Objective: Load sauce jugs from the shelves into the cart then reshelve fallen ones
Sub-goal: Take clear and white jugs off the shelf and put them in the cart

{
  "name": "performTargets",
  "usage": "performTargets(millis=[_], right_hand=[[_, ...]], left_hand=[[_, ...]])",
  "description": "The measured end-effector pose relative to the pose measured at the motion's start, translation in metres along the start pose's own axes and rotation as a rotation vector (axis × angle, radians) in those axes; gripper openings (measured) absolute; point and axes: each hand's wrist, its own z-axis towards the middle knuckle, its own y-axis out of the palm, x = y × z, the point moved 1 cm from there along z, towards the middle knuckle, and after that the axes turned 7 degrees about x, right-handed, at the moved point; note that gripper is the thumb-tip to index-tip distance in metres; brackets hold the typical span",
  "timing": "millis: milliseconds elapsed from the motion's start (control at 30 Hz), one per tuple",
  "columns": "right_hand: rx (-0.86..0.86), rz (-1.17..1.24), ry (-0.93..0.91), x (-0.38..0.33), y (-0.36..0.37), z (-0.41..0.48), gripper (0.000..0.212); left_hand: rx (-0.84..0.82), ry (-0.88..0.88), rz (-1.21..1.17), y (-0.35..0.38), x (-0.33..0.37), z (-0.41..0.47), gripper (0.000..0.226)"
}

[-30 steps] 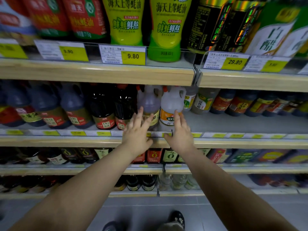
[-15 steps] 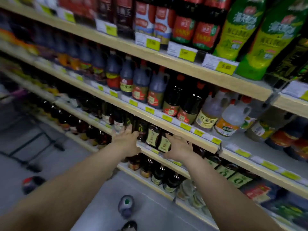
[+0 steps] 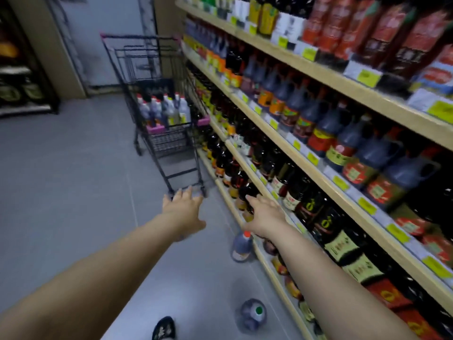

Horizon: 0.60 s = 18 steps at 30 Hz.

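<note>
Nearest, a green-capped jug (image 3: 251,316) sits on the floor beside a shoe (image 3: 163,328), seen from almost straight above, so whether it stands or tilts is unclear. A little farther, a red-capped jug (image 3: 242,246) stands upright on the floor just beside the lowest shelf (image 3: 274,268). Both look full of dark liquid: probably heavy, rigid plastic, smooth-sided and likely to slip, so the moulded handle or the neck under the cap seems the best hold.

Both arms reach forward above them. The left hand (image 3: 184,207) is spread flat and holds nothing; the right hand (image 3: 266,215) is open too, fingers (image 3: 252,200) near the shelved bottles (image 3: 235,177), gripping none. The red-capped jug lies below the right wrist, well apart from the fingers.

Beyond, the cart (image 3: 163,104) holds several white-bodied jugs (image 3: 163,107).
</note>
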Motion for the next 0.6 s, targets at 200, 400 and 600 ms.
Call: performTargets(millis=[200, 400, 600], right_hand=[[0.028, 0.048, -0.088, -0.107, 0.008, 0.077, 0.092], [0.086, 0.122, -0.138, -0.192, 0.015, 0.140, 0.084], [0.084, 0.143, -0.127, -0.239, 0.020, 0.211, 0.083]], left_hand=[[0.071, -0.071, -0.046, -0.030, -0.106, 0.041, 0.077], [0.121, -0.118, -0.091, -0.054, -0.188, 0.085, 0.077], [0.120, -0.119, -0.106, -0.058, -0.240, 0.150, 0.079]])
